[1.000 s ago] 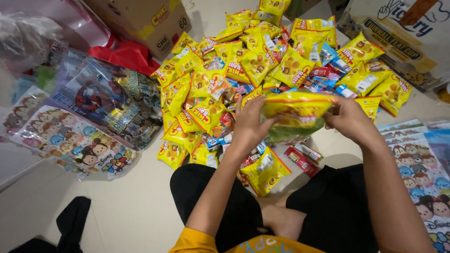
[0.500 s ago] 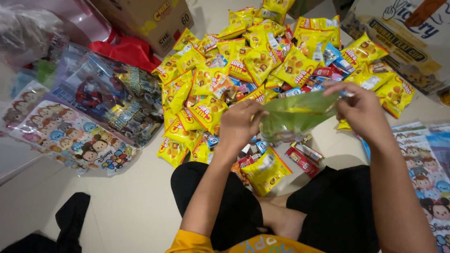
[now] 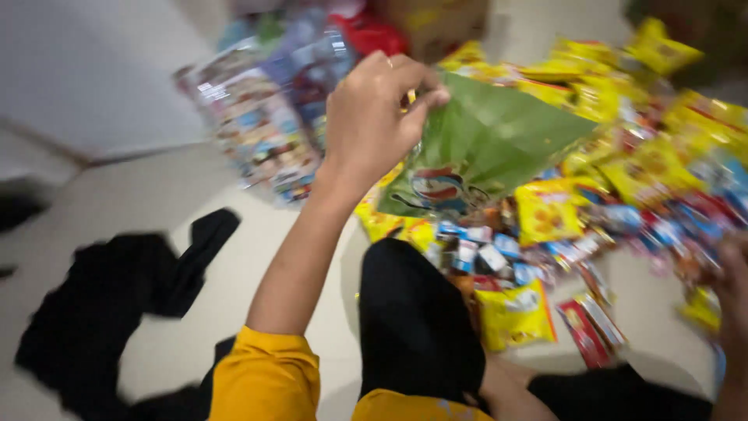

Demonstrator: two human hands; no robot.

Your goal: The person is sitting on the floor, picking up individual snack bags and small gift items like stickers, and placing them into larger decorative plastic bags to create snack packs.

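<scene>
Your left hand pinches a translucent green plastic cartoon-printed bag above yellow foil snack packets; your blurred right hand's fingers: cannot tell.

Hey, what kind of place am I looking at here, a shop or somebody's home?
Probably a room in a home, used for packing party bags: the person sits on a pale tiled floor, a heap of yellow snack packets before them, the left hand lifting a green printed plastic bag.

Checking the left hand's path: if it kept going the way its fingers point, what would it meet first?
Probably the yellow snack packs beyond the green bag that the left hand pinches; blur makes depth uncertain.
</scene>
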